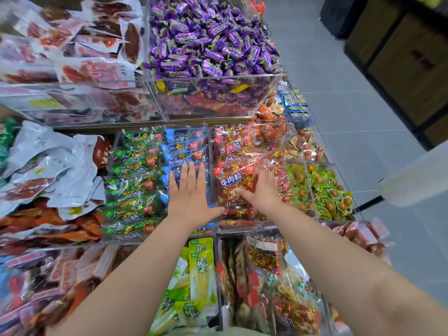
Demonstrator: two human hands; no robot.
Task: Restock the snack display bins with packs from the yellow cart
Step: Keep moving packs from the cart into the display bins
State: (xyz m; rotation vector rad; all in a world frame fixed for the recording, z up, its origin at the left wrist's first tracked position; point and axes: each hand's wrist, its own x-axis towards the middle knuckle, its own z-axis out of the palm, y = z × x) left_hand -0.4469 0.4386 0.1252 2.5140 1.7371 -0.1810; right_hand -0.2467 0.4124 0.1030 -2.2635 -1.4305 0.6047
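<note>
Restocking looks well advanced: right hand point(261, 192) grips a red pack point(231, 178) over its nearly full bin point(242, 229), left hand point(191, 190) rests flat, fingers straight, on blue packs point(184, 151) beneath it; yellow cart unseen.

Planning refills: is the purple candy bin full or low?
Full: the purple candies heap well above the rim of the bin.

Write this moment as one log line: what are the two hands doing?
left hand: flat on blue packs | right hand: grips red beef pack in its bin
</note>
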